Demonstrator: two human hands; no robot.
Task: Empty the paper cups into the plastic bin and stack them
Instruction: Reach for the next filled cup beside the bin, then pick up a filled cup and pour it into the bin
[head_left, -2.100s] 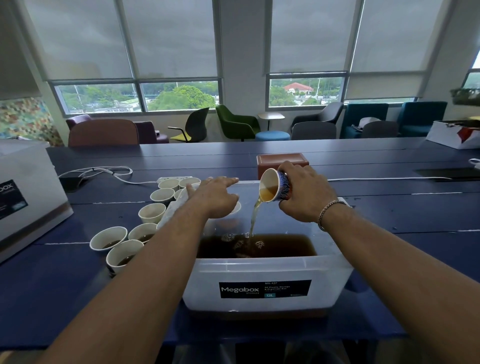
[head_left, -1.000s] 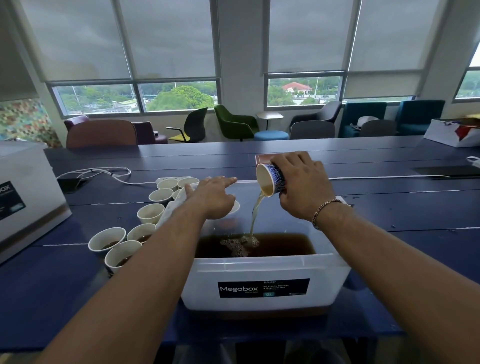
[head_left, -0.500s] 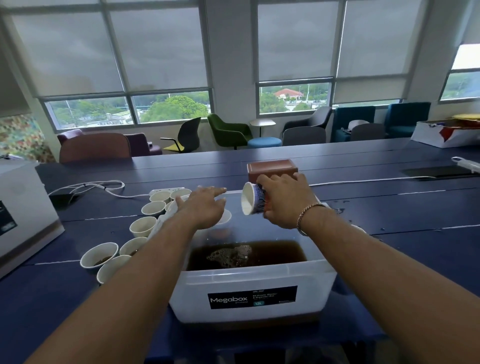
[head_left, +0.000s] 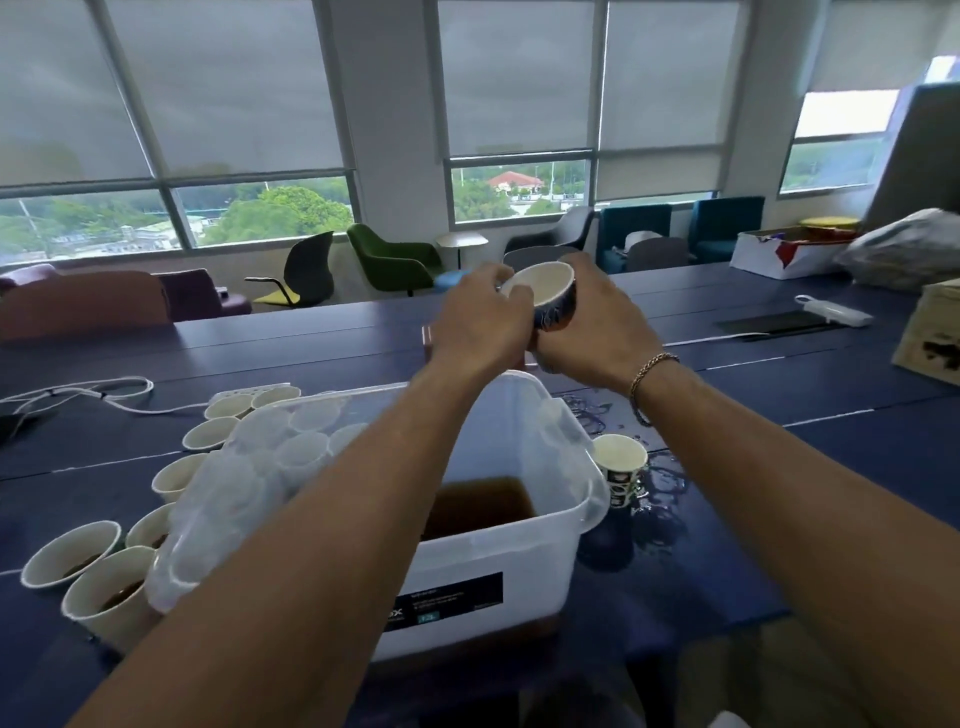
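I see both hands raised over the far end of the bin (head_left: 589, 501), meeting around a single paper cup (head_left: 545, 293). The right hand (head_left: 592, 335) wraps its curled fingers round the cup's blue patterned wall from the right and underneath, and the left hand (head_left: 475, 319) pinches the cup at its left rim with bent fingers. The cup is tipped with its mouth towards me, and its white inside looks dry as far as I can make out. A bracelet (head_left: 652, 364) sits on the right wrist. The bin stands on the blue table (head_left: 831, 431) near me and holds brown liquid (head_left: 480, 506) at its near end. Just beside its right wall a short stack of cups (head_left: 621, 467) stands upright in a wet patch (head_left: 667, 486) on the tabletop. Left of the bin a row of open cups (head_left: 70, 553) runs from near to far, and the nearest ones show dark liquid at the bottom. A translucent plastic sheet (head_left: 234, 483), perhaps a lid, leans on the bin's left side. A white power strip (head_left: 249, 392) lies at the far end of that row.
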